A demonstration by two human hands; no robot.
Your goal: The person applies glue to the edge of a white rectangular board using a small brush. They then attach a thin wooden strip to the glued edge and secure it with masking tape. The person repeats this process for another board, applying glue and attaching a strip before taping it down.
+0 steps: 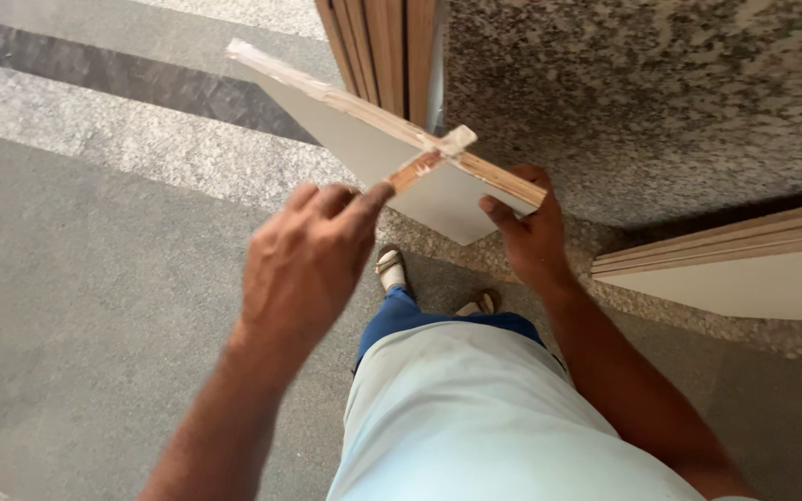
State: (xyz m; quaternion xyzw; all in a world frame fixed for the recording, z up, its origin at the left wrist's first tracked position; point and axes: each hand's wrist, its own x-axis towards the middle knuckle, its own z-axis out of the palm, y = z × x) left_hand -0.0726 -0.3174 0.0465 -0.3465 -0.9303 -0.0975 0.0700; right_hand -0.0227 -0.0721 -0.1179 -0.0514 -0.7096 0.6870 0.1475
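Plywood, laminated white on its face, forms a triangular board (392,162) held in the air above the floor (95,278), its long raw edge running from upper left down to lower right. A thin strip (429,158) crosses that edge, pointing up-right. The right hand (531,232) grips the board's lower-right corner; the left hand (313,264) pinches the strip's lower end. Beside them stands a speckled granite slab (642,93).

Granite wall (642,102) and leaning boards (382,46) block ahead; open floor (95,278) lies left.
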